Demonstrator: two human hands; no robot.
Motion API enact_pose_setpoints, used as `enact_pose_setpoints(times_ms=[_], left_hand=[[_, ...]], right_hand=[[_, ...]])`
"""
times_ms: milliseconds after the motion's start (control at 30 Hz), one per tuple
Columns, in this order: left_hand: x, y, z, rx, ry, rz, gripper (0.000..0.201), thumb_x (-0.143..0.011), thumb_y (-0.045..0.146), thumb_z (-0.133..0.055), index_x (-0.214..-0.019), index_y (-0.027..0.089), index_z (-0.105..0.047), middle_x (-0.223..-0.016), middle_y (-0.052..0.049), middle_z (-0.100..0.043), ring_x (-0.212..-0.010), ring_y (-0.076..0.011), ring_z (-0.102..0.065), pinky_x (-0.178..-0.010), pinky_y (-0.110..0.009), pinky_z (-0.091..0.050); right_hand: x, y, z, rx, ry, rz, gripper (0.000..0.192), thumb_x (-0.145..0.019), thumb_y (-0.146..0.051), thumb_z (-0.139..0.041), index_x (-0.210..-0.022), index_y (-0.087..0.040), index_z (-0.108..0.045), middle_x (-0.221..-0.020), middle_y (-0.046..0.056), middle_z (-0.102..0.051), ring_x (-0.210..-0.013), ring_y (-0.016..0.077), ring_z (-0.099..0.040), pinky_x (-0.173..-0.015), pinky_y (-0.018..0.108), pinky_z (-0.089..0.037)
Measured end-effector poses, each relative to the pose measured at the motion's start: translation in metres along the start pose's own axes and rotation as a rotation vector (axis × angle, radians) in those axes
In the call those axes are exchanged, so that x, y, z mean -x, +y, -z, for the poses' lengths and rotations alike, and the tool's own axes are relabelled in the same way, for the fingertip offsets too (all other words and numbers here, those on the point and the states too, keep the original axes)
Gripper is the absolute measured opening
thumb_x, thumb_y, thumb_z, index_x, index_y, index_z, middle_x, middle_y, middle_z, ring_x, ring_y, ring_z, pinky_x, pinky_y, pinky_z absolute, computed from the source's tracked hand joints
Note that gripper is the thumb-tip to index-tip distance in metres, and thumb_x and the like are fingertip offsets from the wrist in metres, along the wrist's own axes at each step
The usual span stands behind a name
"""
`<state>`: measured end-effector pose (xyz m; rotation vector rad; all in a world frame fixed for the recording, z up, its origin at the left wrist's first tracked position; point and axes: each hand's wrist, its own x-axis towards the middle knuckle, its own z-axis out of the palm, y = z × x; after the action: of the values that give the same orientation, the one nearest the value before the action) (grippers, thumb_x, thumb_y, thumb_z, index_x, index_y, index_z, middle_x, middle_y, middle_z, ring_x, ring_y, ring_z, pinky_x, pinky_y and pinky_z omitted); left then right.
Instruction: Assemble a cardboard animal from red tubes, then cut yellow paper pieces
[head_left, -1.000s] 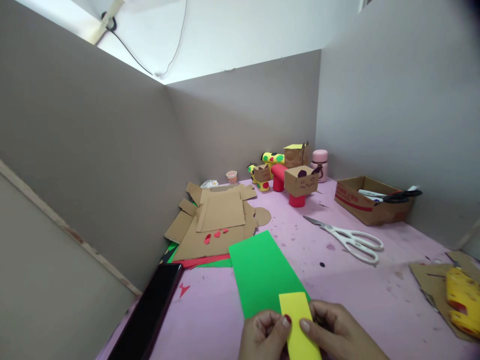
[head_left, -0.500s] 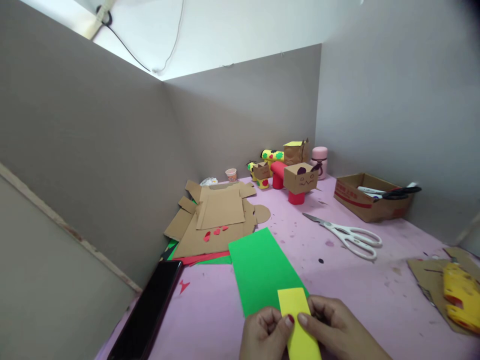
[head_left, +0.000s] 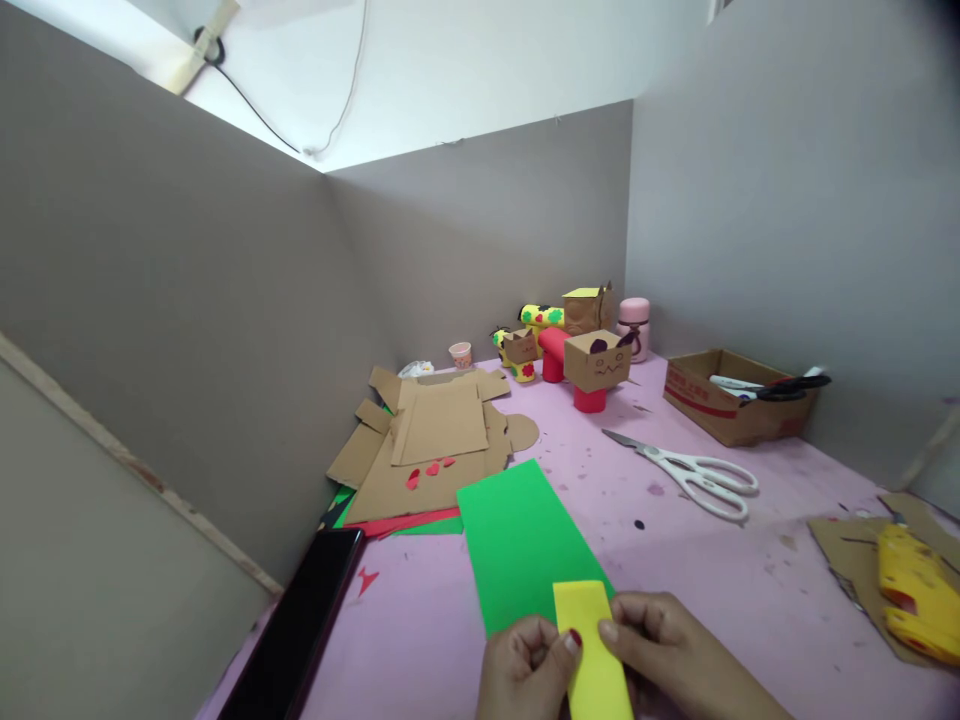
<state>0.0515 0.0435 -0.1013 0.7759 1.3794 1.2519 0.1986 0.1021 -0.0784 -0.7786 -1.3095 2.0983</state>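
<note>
Left hand [head_left: 525,665] and right hand [head_left: 664,640] hold the yellow strip [head_left: 592,665] in a narrow grip, by the near end of the green sheet [head_left: 529,550]; probably an aligning step, the next move calling for even pressure

The white wall [head_left: 487,70] glows above the dim left partition [head_left: 187,270]

Red printed characters [head_left: 688,382] line the left-facing side of an open cardboard box [head_left: 765,425] on the right of the table [head_left: 405,620], above a red stripe [head_left: 701,404]; the script looks Chinese but is too small and blurred to read. Toward the far end, a small cup [head_left: 461,359] carries tiny print that cannot be made out. No word, brand or number is legible.
</note>
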Motion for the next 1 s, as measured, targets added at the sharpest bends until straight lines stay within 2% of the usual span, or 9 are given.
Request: enact_pose_setpoints(times_ms=[100, 233, 300, 433, 533, 633, 733, 933, 1000], left_hand=[[0.001, 0.004, -0.001, -0.075, -0.043, -0.019, 0.057, -0.049, 0.070, -0.069, -0.050, 0.019, -0.045, -0.043, 0.004, -0.045, -0.041, -0.0054, -0.032, -0.044, -0.022, -0.019], [0.001, 0.006, -0.001, -0.123, -0.064, -0.014, 0.058, -0.049, 0.072, -0.067, -0.052, 0.019, -0.045, -0.045, 0.004, -0.045, -0.042, -0.0054, -0.032, -0.044, -0.022, -0.018], [0.000, 0.005, 0.001, -0.133, -0.066, -0.013, 0.059, -0.049, 0.073, -0.066, -0.052, 0.019, -0.045, -0.045, 0.004, -0.045, -0.042, -0.0056, -0.031, -0.043, -0.022, -0.017], [-0.002, 0.001, 0.003, -0.165, -0.084, -0.018, 0.059, -0.050, 0.074, -0.065, -0.051, 0.019, -0.043, -0.043, 0.006, -0.040, -0.040, -0.0050, -0.027, -0.043, -0.023, -0.014], [-0.004, -0.004, 0.004, -0.152, -0.069, -0.031, 0.058, -0.051, 0.073, -0.066, -0.051, 0.020, -0.043, -0.042, 0.006, -0.039, -0.040, -0.0050, -0.026, -0.044, -0.023, -0.013], [-0.005, -0.006, 0.004, -0.095, -0.024, -0.030, 0.057, -0.051, 0.071, -0.067, -0.052, 0.020, -0.044, -0.043, 0.006, -0.041, -0.041, -0.0060, -0.029, -0.043, -0.022, -0.015], [-0.002, -0.001, 0.002, -0.055, -0.010, -0.028, 0.056, -0.050, 0.070, -0.069, -0.053, 0.019, -0.044, -0.043, 0.005, -0.043, -0.041, -0.0061, -0.031, -0.043, -0.022, -0.017], [0.006, 0.015, -0.001, -0.018, -0.007, -0.029, 0.054, -0.051, 0.066, -0.072, -0.051, 0.019, -0.045, -0.041, 0.006, -0.045, -0.038, -0.0054, -0.031, -0.042, -0.022, -0.018], [0.006, 0.017, -0.001, 0.004, 0.013, -0.024, 0.054, -0.051, 0.065, -0.073, -0.052, 0.019, -0.046, -0.042, 0.006, -0.046, -0.037, -0.0053, -0.031, -0.042, -0.022, -0.019]], right_hand=[[-0.001, 0.000, 0.002, 0.033, 0.084, 0.060, 0.045, -0.058, -0.054, -0.077, -0.063, -0.016, -0.054, -0.055, -0.005, -0.048, -0.052, 0.0095, -0.043, -0.051, 0.022, -0.032], [-0.003, 0.002, 0.005, 0.038, 0.094, 0.038, 0.051, -0.066, -0.065, -0.065, -0.060, -0.016, -0.051, -0.050, -0.006, -0.043, -0.046, 0.0080, -0.037, -0.047, 0.023, -0.028], [-0.003, 0.004, 0.006, 0.022, 0.093, 0.036, 0.051, -0.067, -0.065, -0.064, -0.064, -0.015, -0.054, -0.049, -0.006, -0.045, -0.044, 0.0078, -0.039, -0.046, 0.023, -0.029], [-0.004, 0.002, 0.009, 0.032, 0.172, 0.081, 0.048, -0.065, -0.061, -0.069, -0.063, -0.016, -0.053, -0.048, -0.006, -0.048, -0.042, 0.0069, -0.041, -0.045, 0.021, -0.029], [-0.002, -0.002, 0.007, 0.002, 0.196, 0.067, 0.049, -0.073, -0.064, -0.059, -0.064, -0.016, -0.053, -0.048, -0.005, -0.050, -0.042, 0.0080, -0.045, -0.044, 0.020, -0.030], [0.000, -0.001, 0.002, -0.007, 0.100, 0.036, 0.047, -0.069, -0.061, -0.066, -0.066, -0.014, -0.057, -0.052, -0.003, -0.052, -0.047, 0.0095, -0.048, -0.046, 0.021, -0.032], [0.000, 0.006, -0.001, 0.015, -0.031, 0.025, 0.045, -0.062, -0.055, -0.074, -0.063, -0.013, -0.057, -0.055, -0.004, -0.048, -0.049, 0.0080, -0.042, -0.049, 0.022, -0.030], [-0.002, 0.013, 0.002, 0.154, 0.082, 0.007, 0.050, -0.066, -0.063, -0.065, -0.055, -0.020, -0.042, -0.044, -0.006, -0.044, -0.041, 0.0086, -0.039, -0.043, 0.022, -0.026], [-0.002, 0.011, 0.002, 0.195, 0.068, 0.007, 0.049, -0.070, -0.064, -0.060, -0.057, -0.019, -0.044, -0.046, -0.006, -0.044, -0.043, 0.0094, -0.040, -0.044, 0.023, -0.028]])
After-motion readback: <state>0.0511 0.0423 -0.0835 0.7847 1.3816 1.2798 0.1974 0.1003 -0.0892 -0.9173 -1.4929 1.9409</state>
